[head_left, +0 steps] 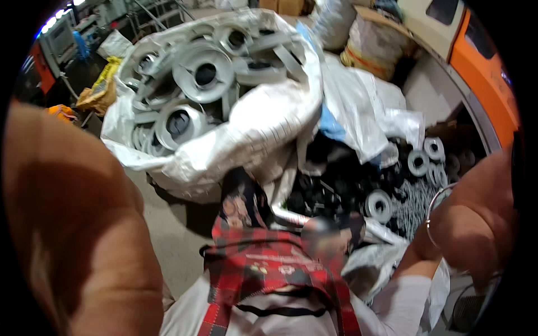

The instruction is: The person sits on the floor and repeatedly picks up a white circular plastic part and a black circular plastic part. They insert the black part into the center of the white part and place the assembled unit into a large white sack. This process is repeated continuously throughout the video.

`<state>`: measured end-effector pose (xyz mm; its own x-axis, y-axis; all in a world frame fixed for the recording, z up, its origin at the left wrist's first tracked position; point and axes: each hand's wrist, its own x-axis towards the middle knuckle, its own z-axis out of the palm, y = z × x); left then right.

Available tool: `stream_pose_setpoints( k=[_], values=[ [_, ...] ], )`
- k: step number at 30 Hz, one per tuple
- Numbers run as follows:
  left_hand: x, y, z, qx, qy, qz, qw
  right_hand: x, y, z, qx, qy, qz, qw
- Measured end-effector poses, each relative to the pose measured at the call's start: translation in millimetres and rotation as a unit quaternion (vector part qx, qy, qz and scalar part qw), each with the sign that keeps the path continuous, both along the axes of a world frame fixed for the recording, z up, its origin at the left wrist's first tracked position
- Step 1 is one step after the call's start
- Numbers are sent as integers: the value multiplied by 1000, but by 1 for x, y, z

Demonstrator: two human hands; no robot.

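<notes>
My left hand (78, 235) is raised very close to the camera at the left edge, its fingers out of clear sight. My right hand (476, 218) is held up at the right edge, with a thin bangle (429, 215) round its wrist; its fingers are also cut off. Whether either one grips anything does not show. Beyond them stands a big white woven sack (246, 131), its top spread wide. Grey plastic flanged spools (203, 70) with dark centres fill it. I wear a red-and-black checked apron (269, 263).
Black parts (322, 193), pale rings (379, 206) and thin grey rods (412, 204) lie heaped right of the sack. Clear plastic sheeting (358, 106) hangs above them. An orange machine (487, 78) borders the right. Stuffed bags (375, 45) stand behind; a yellow-brown bag (101, 89) lies left.
</notes>
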<state>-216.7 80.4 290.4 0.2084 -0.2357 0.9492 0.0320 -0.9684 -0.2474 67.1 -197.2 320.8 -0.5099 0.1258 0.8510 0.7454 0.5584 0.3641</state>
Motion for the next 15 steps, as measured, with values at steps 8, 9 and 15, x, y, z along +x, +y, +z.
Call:
stream_pose_setpoints(
  k=[8, 9, 15],
  values=[
    [17, -22, -67, -118, -107, -136, 978, 239, -77, -331, -456, 366, -517, 625],
    [21, -24, -83, -162, -92, -142, 972, 259, -109, -389, -493, 347, -567, 562],
    [62, -38, -179, -466, 37, -182, 865, 259, -185, -529, -704, 208, -652, 189]
  ],
)
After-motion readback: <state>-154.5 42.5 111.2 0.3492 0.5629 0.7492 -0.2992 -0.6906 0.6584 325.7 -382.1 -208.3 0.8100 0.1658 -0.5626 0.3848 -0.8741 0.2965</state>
